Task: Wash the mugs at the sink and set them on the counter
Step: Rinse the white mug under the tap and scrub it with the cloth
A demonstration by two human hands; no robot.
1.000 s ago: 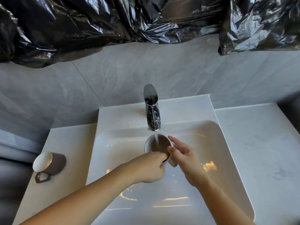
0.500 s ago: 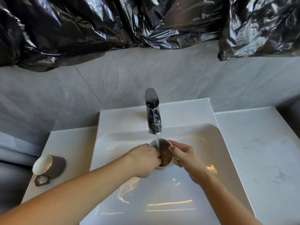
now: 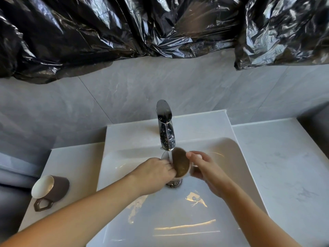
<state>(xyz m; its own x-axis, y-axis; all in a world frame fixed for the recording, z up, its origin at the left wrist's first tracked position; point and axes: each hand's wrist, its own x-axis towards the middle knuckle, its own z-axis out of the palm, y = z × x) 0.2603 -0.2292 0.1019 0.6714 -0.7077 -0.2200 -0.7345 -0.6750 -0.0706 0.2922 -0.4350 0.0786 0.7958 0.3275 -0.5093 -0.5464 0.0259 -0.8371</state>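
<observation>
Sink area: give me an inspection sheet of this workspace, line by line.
Surface: pale counter on both sides of a white sink; water runs from the tap.
Job's things: one mug tipped on its side under the stream, over the drain; a second mug lies on its side on the left counter, handle toward the camera.
Clutter: nothing seen.
Hands: the right hand grips the tipped mug from its right side; the left hand has its fingers at the mug's mouth, whether it rubs or grips cannot be told.
Cables: nothing seen.
Surroundings: grey wall tiles; black plastic sheet hung above.
</observation>
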